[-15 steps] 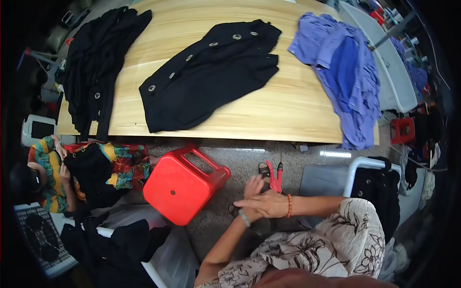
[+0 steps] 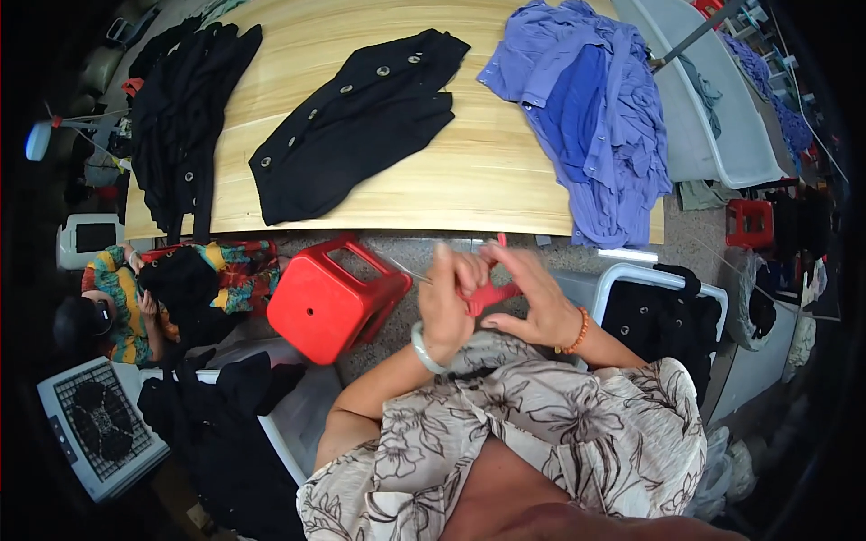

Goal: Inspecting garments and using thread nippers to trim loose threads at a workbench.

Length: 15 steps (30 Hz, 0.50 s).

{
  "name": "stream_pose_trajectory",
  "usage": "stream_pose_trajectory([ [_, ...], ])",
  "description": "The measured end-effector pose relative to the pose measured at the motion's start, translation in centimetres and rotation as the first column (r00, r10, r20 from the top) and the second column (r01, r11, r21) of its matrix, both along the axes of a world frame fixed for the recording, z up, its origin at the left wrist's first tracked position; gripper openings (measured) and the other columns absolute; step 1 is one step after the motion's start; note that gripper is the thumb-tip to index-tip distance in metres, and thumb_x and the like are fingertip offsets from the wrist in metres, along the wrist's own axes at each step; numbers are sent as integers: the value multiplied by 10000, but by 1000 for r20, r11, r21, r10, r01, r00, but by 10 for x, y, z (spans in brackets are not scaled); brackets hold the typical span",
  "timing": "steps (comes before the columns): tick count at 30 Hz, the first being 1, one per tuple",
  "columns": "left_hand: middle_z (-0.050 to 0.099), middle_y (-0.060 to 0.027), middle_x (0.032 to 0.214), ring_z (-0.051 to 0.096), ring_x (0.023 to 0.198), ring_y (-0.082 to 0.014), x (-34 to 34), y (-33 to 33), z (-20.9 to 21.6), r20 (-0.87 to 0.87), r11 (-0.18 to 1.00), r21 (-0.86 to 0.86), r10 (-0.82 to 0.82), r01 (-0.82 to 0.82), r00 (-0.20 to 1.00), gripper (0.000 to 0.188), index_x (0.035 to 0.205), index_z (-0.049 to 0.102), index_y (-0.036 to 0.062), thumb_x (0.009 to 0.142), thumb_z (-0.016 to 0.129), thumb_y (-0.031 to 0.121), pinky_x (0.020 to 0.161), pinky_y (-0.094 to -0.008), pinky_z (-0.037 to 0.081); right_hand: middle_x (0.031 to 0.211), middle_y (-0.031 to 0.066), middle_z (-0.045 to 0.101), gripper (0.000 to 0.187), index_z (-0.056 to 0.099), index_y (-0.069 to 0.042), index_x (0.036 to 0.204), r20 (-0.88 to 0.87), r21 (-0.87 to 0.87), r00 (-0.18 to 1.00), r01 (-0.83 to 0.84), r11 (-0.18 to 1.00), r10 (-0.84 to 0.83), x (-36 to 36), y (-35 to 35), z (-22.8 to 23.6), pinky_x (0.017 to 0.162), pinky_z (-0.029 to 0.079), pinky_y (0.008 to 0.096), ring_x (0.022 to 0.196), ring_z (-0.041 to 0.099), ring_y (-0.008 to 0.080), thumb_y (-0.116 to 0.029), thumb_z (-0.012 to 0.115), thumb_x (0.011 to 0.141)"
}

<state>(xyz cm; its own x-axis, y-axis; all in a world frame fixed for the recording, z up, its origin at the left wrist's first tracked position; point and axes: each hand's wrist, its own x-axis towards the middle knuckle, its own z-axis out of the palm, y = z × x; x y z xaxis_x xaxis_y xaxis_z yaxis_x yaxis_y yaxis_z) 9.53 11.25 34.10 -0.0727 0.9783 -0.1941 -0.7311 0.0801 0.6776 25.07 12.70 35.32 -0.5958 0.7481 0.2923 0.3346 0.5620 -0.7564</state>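
My left hand [image 2: 446, 302], with a pale bangle at the wrist, is raised in front of my chest with its fingers curled in and blurred. Facing it, my right hand [image 2: 541, 307], wearing an orange bead bracelet, has its thumb and fingers spread apart. A red object [image 2: 489, 296] shows between the two hands. Its kind is unclear, as is whether the left fingers grip it or it lies behind them. Beyond the hands, a black garment with large round buttons [image 2: 352, 135] is spread on the wooden table [image 2: 433, 203].
A black garment [image 2: 180, 126] and purple garments [image 2: 622, 144] lie at the table's ends. A red stool [image 2: 316, 298] stands front left, beside a seated person [image 2: 131, 298] holding black cloth. Bins of black clothes [image 2: 663, 316] flank me. A fan [image 2: 99, 424] is at lower left.
Both hands have come up from low over the floor, where one crossed the other, and now face each other apart. The view has shifted; table and garments appear farther left and higher.
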Motion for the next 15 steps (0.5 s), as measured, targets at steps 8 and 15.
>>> stream_pose_trajectory([
  [8,393,-33,654,412,733,-191,17,40,70,175,997,-49,-43,52,984,511,691,413,76,1036,298,435,842,-347,387,1275,183,529,602,500,11,1296,134,146,965,206,968,-225,24,29,22,898,494,403,1093,571,364,-31,677,722],
  [15,603,-86,1088,542,1024,-155,-1,85,22,-209,948,-58,-318,313,925,318,1160,548,2,977,543,262,907,-298,440,1058,75,642,374,584,-100,1140,264,-59,921,311,949,-285,36,75,-4,684,535,398,880,658,298,-80,630,770],
])
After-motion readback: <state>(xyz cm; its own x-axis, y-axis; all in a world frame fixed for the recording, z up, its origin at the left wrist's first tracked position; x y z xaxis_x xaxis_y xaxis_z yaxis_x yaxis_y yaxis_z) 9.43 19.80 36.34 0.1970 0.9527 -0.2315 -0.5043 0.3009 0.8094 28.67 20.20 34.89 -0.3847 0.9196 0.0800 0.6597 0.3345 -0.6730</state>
